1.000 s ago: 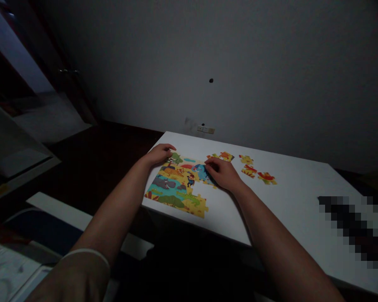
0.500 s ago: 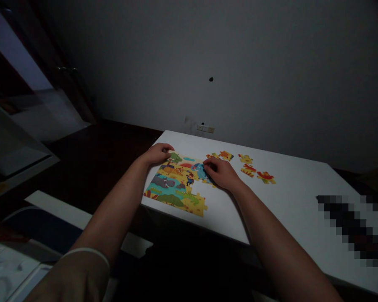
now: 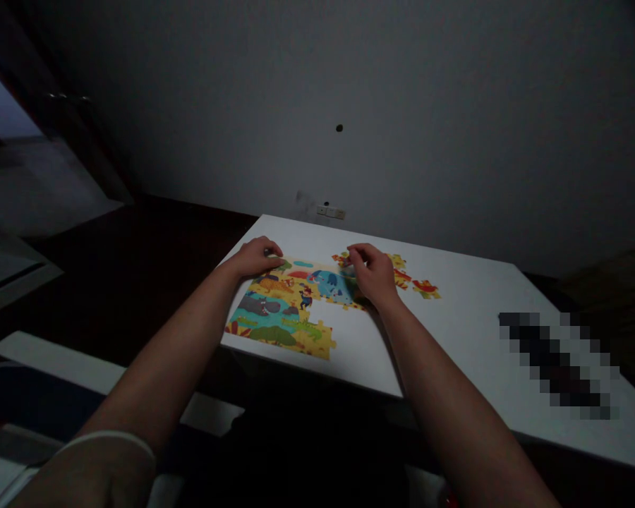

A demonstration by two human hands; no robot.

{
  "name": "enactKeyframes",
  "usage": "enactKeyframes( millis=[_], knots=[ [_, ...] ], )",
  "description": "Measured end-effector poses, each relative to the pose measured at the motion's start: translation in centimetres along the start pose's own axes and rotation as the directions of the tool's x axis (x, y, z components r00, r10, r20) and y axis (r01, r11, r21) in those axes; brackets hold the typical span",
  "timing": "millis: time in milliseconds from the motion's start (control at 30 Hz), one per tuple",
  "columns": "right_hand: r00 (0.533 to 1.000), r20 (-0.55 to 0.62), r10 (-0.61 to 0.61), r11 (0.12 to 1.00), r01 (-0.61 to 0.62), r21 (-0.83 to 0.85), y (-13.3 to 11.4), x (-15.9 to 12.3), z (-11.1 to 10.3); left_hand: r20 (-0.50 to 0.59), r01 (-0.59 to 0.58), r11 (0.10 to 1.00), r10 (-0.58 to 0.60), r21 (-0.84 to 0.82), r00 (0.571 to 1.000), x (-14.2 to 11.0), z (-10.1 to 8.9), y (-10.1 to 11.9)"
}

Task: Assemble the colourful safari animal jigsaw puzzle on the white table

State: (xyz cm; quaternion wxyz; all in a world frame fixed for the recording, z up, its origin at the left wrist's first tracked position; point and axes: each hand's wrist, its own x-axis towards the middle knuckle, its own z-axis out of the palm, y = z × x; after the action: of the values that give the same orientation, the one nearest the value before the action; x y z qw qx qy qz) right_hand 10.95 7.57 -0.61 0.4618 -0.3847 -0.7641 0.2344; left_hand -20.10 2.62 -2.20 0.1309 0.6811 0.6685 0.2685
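Observation:
A partly joined jigsaw puzzle (image 3: 267, 305) with animals, trees and blue water lies flat on the white table (image 3: 360, 353). Its elephant section (image 3: 328, 283) forms the upper right, and a gap shows below that. My left hand (image 3: 257, 257) holds the puzzle's upper left corner, the thumb on its edge and the fingers curled beyond. Above the puzzle's right side, my right hand (image 3: 373, 271) is raised, its fingers loosely bent and nothing visible between them. Its fingertips are near loose puzzle pieces (image 3: 340, 259), which it partly covers.
More loose pieces (image 3: 427, 288) lie to the right of my right hand. A dark pixelated object (image 3: 553, 367) rests farther right on the table. Behind stands a grey wall (image 3: 428, 127) with a socket strip (image 3: 331, 212). The table's front edge runs below the puzzle.
My right hand has lifted off the elephant section and moved up toward the loose pieces. My left hand stays at the puzzle's corner. The whole view has shifted slightly.

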Motion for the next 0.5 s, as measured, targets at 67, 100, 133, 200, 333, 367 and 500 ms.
enactKeyframes(
  millis=[67,100,133,200,333,367,500],
  knots=[
    [0.969,-0.243,0.046,0.996,-0.027,0.081,-0.2,0.5,-0.8,0.030,-0.033,0.999,0.033,0.003,0.999,0.1,-0.2,-0.1],
    [0.933,-0.350,0.082,0.991,-0.040,0.126,-0.3,0.8,-1.4,0.039,-0.048,0.999,0.048,0.008,0.998,0.1,-0.3,-0.1],
    [0.888,-0.441,0.127,0.982,-0.049,0.183,-0.5,1.0,-2.2,0.045,-0.056,0.998,0.056,0.014,0.997,0.1,-0.4,-0.1],
    [0.782,-0.583,0.220,0.941,-0.012,0.339,-1.2,1.4,-4.3,0.039,-0.061,0.998,0.060,0.031,0.997,0.2,-0.4,-0.1],
    [0.642,-0.729,0.237,0.819,0.271,0.505,-2.3,2.3,-9.9,-0.032,-0.088,0.988,0.092,0.129,0.995,0.3,0.0,0.5],
    [0.646,-0.734,0.210,0.818,0.296,0.494,-2.2,2.7,-11.2,-0.052,-0.098,0.982,0.108,0.164,0.993,0.4,0.2,0.7],
    [0.801,-0.560,0.212,0.909,0.048,0.413,0.3,4.1,-14.3,-0.051,-0.108,0.960,0.125,0.260,0.991,0.9,0.9,1.2]
  ],
)
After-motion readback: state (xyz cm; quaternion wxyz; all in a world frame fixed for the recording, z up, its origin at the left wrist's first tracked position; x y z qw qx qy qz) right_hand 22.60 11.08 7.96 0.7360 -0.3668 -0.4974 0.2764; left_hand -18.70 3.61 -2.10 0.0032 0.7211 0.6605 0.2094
